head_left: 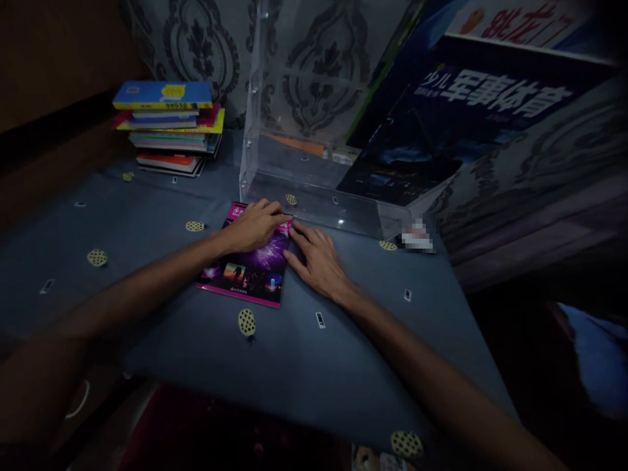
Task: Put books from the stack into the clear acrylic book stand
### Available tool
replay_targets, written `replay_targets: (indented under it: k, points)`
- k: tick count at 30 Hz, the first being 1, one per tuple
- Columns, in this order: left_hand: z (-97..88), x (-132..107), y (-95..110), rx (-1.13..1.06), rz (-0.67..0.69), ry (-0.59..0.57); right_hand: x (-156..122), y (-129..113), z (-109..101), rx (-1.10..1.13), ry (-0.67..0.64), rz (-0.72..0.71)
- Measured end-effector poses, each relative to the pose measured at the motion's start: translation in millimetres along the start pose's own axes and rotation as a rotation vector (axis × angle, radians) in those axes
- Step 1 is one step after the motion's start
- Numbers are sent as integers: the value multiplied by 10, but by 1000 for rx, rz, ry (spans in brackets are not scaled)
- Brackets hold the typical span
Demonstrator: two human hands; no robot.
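A thin book with a black and magenta cover (265,258) lies flat on the blue patterned tablecloth (294,366). Across its upper part rests my left hand (258,226), palm down with the fingers stretched out, hiding much of the title. My right hand (316,258) lies at the book's right edge, fingers extended and touching or nearly touching it. Neither hand is wrapped around anything. Just behind the book stands a clear plastic rack (314,212), with a large dark blue book (417,144) leaning in its right side.
A stack of books (169,127) stands at the back left. More covers lean behind the dark blue book. A small pixelated item (417,235) sits by the rack's right corner. Patterned curtain fabric (324,52) hangs behind, and the table's right edge drops off into shadow.
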State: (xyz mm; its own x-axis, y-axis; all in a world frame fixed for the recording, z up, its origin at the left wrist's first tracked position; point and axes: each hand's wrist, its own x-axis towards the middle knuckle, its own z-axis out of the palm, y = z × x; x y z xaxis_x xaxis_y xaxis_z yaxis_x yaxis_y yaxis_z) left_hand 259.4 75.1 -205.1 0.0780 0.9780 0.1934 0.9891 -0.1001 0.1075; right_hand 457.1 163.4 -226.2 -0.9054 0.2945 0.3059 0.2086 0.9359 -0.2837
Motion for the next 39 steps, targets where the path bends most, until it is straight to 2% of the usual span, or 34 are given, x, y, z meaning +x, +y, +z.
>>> replay_targets:
  k: [13, 18, 21, 27, 32, 39]
  points:
    - [-44, 13, 75, 26, -13, 5, -146, -163, -77, 32, 1, -56]
    - [-58, -59, -13, -117, 113, -24, -246, -173, -70, 81, 39, -134]
    - [-72, -126, 7, -171, 190, -45, -275, -171, -70, 107, 62, -179]
    - [-80, -180, 111, -144, 159, -34, -302, -258, -99, 94, 80, -217]
    - [-87, -194, 87, -141, 158, -75, -412, -400, -146, 94, 74, -256]
    - [-189, -335, 153, -260, 280, -102, -577, -476, -207, 150, 44, -300]
